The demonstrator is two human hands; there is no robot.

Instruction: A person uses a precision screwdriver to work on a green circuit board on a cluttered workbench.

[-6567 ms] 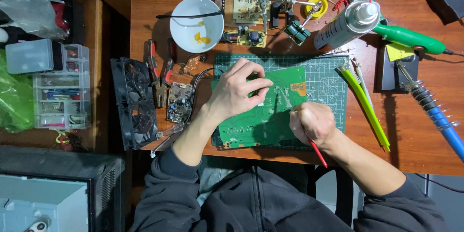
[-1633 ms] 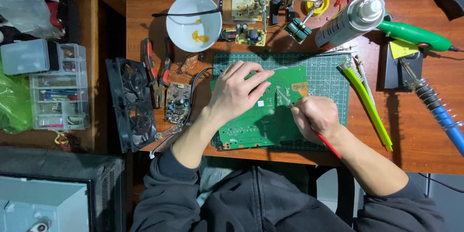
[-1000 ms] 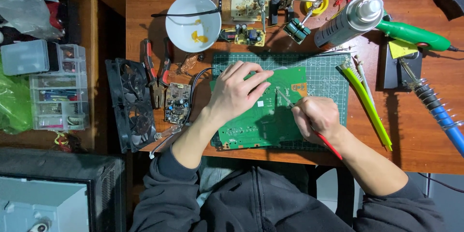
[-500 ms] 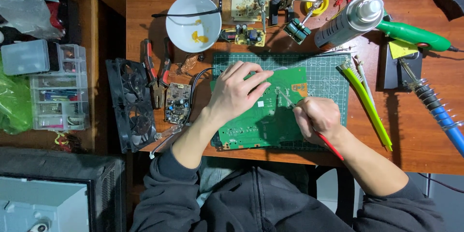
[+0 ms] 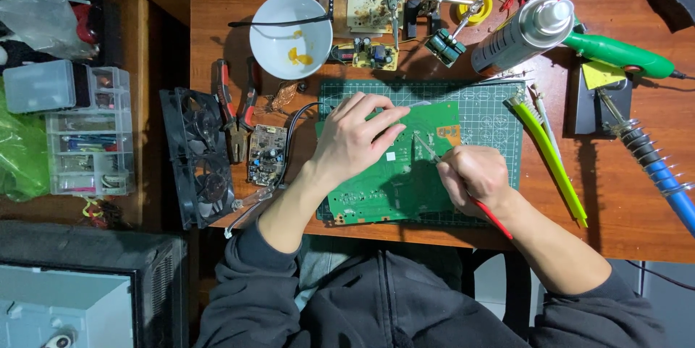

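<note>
Change: almost nothing has moved since half a second ago; against the oldest frame, I see my right hand (image 5: 474, 178) has slid up the green circuit board (image 5: 394, 174), nearer my left.
Left hand: my left hand (image 5: 352, 141) lies palm down on the board's upper left, forearm slanting up from the near bench (image 5: 622, 203) edge, fingers stretched toward the board's top edge, flat and loosely spread, pinching nothing, same as before.
Right hand: curled in a pen-like grip, pressed shut around a red-handled tool (image 5: 463, 181); its thin metal tip angles up-left onto the board's middle.
Board: flat on the green cutting mat (image 5: 492, 120), at the bench's near edge.
Around the board: white bowl (image 5: 291, 35) beyond its top-left corner, spray can (image 5: 523, 33) beyond its top-right, yellow-green brush (image 5: 550, 163) just right of the mat.
</note>
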